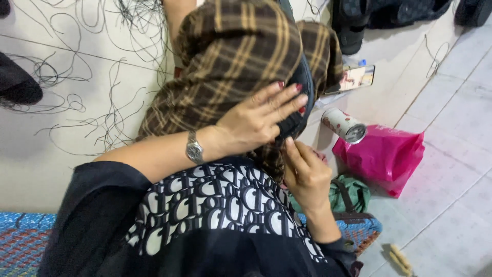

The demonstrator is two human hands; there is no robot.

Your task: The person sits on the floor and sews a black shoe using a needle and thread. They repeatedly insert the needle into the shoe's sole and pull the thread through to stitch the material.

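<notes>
A brown plaid cloth (230, 56) is draped over a dark rounded object (303, 84), of which only a curved edge shows. My left hand (259, 120), with a wristwatch and red nails, lies flat on the cloth and presses it against that object. Just below, my right hand (306, 174) pinches the cloth's lower edge near the dark edge. A black and white patterned garment (215, 210) covers my lap under both arms. What the cloth wraps is mostly hidden.
Loose black threads (77, 77) lie scattered over the pale floor at left. To the right are a tipped can (344, 125), a pink plastic bag (382, 154), a phone (356, 78), a green bag (348, 195) and dark footwear (389, 15). A blue woven mat (20, 241) lies beneath me.
</notes>
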